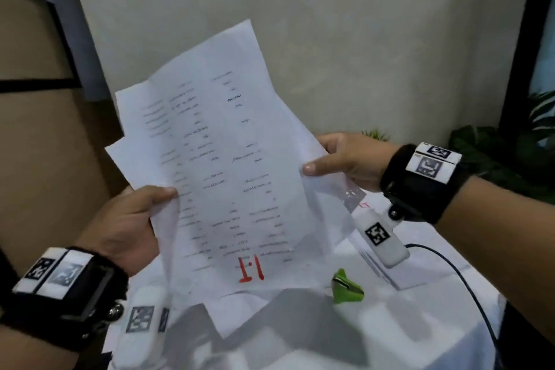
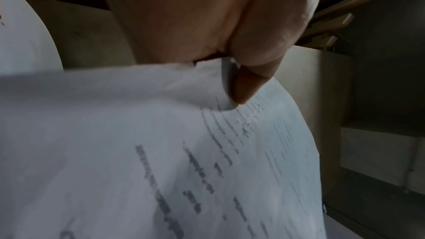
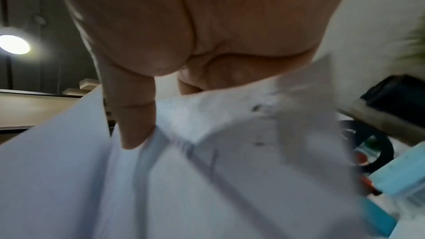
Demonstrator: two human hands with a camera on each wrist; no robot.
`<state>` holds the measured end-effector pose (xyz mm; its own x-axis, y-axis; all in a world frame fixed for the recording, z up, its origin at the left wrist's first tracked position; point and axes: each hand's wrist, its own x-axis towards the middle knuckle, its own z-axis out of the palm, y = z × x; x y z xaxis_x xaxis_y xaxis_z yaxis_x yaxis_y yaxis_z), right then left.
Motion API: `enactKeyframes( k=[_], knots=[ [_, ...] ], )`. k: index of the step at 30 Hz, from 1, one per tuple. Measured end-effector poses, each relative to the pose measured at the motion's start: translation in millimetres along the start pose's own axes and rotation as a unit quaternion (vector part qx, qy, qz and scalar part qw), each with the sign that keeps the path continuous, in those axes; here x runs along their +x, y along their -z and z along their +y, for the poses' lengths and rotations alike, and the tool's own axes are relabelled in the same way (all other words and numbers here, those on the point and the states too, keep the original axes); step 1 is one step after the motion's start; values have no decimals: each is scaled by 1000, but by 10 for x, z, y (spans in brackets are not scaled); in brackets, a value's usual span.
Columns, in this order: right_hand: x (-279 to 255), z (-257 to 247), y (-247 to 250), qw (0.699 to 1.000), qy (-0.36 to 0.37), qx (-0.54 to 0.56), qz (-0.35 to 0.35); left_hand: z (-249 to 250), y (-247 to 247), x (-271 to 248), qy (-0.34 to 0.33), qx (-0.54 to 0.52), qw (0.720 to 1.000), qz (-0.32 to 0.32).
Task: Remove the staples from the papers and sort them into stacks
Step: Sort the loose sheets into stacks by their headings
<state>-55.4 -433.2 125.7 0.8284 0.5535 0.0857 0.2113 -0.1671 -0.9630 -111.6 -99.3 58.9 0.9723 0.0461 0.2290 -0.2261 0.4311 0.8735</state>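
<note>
I hold a loose sheaf of white printed papers up in the air above the table, fanned out, the front sheet marked "1.1" in red near its lower edge. My left hand pinches the sheaf's left edge, thumb on top; in the left wrist view the thumb presses into the papers. My right hand pinches the right edge, thumb on the front sheet; the right wrist view shows the same grip on the papers. A green staple remover lies on the table under the papers, untouched.
The table wears a white cloth. More printed sheets lie on it under my right wrist. A black cable runs along the right side. A cardboard box stands at the left, a wall behind, plants at the right.
</note>
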Motion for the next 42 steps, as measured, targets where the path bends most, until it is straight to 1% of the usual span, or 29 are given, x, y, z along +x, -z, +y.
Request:
enactKeyframes(
  k=[2,6,9,11,15,18,20,23,25,27,28,29,31,33,35,36,38,42],
  knots=[
    [21,-9,-97,1000,6,17,26,50,3,38,-9,2,1000,11],
    [9,-57,-210,989,56,-43,129,75,4,112,4,7,999,33],
    [15,-23,-241,979,82,-10,185,25,-16,108,17,3,999,50],
    [34,14,-295,973,83,17,214,-28,-25,98,33,-4,997,64],
    [81,99,-382,959,88,102,250,-119,-38,100,47,-27,992,110],
    [62,104,-408,954,107,101,262,-122,-55,122,49,-54,990,123],
    [37,99,-409,959,103,78,252,-102,-96,143,46,-57,991,116],
    [25,65,-423,978,56,76,187,-51,-222,181,25,-23,993,110],
    [26,28,-382,984,25,107,143,13,-302,212,-2,28,991,129],
    [-19,-90,-377,987,34,124,98,73,-416,212,-44,92,985,139],
    [-29,-140,-375,988,55,105,100,97,-482,191,-64,125,980,142],
    [-29,-179,-389,988,75,71,118,113,-558,159,-82,156,973,146],
    [16,-140,-455,976,119,10,184,111,-691,78,-111,206,961,150],
    [39,-9,-556,957,150,19,248,91,-792,-24,-138,232,951,150],
    [19,139,-623,941,173,39,288,46,-791,-126,-150,252,943,154],
    [1,203,-640,937,181,48,296,8,-752,-168,-151,260,940,158],
    [-39,354,-655,936,175,58,299,-113,-622,-225,-133,260,942,166],
    [-135,634,-716,955,136,96,245,-393,-368,-319,-68,265,948,161]
  ],
)
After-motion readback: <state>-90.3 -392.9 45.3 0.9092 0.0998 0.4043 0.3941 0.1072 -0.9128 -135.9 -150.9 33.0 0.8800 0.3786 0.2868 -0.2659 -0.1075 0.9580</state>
